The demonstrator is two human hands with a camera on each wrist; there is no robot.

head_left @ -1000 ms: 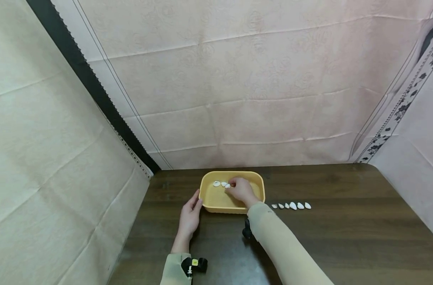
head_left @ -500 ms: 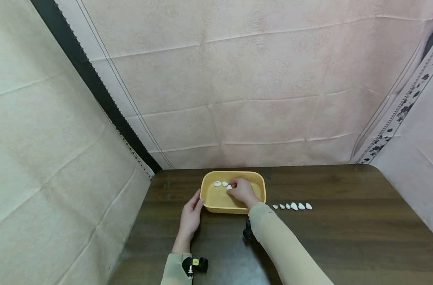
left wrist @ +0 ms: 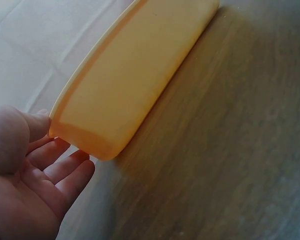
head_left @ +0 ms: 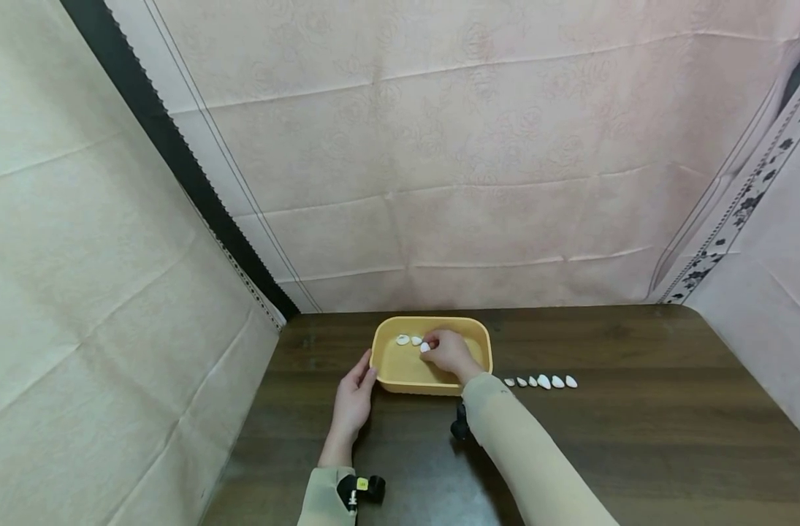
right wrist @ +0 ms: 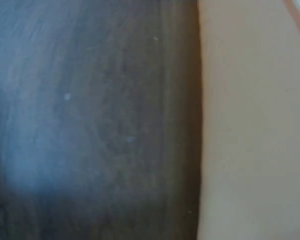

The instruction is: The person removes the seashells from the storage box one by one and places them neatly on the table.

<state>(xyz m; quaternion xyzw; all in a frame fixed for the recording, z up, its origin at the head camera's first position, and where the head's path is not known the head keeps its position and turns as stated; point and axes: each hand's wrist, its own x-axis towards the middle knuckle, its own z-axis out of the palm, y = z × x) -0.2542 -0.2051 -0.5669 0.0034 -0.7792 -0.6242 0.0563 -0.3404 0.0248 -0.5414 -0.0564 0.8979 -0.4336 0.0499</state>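
Observation:
A yellow plastic tray [head_left: 400,369] stands on the table. My left hand [head_left: 353,400] holds its left end; in the left wrist view the thumb lies at the rim and the fingers curl below it against the wall. Inside the tray lie two small white pebble-like pieces, an oval one [head_left: 402,340] and a smaller one [head_left: 416,341]. My right hand [head_left: 451,352] reaches over the tray's right side and pinches a third white piece [head_left: 425,348] between thumb and fingertips, low over the tray floor. The right wrist view shows only the tray's outer wall [right wrist: 255,125] and table, no hand.
Several more white pieces [head_left: 544,381] lie in a row on the dark wooden table [head_left: 636,438], right of the tray and beside the right sleeve. A pale cloth wall [head_left: 505,183] rises behind the table's far edge.
The pinched white piece has shifted slightly right and toward me within the tray, coming a little apart from its neighbour. The left hand stays at the tray's end.

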